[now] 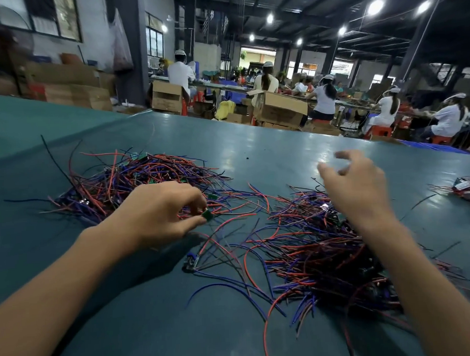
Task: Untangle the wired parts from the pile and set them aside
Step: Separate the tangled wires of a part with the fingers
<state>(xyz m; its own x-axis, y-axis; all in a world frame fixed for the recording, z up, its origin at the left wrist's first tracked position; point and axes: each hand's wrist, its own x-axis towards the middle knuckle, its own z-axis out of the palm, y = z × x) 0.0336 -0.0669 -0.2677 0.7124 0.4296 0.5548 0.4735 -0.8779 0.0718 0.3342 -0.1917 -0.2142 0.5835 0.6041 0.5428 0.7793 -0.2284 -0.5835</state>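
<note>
- The teal tabletop (pixel 254 150) spreads beneath both grips and runs well beyond them.
- A wide heap (pixel 320 254) of red, blue and black wired parts lies under the right grip and its forearm, and loose strands reach across toward the left grip.
- A second heap (pixel 137 176) of the same wires lies just beyond the left grip, its nearest strands passing under the fingers.
- The left grip (pixel 162 210) sits low at that heap's near edge, thumb and forefinger pinching a small board.
- The right grip (pixel 355 183) hovers above the wide heap's far side, fingers loosely spread and blurred, holding nothing.
- A small bundle (pixel 468 189) of wired parts lies well out to the right of the right grip.
- A metal part (pixel 190 262) with blue wires lies on the tabletop just nearer than the left grip, apart from it.
- The green board (pixel 208 214) sits in the left grip's pinch, between the two heaps.
</note>
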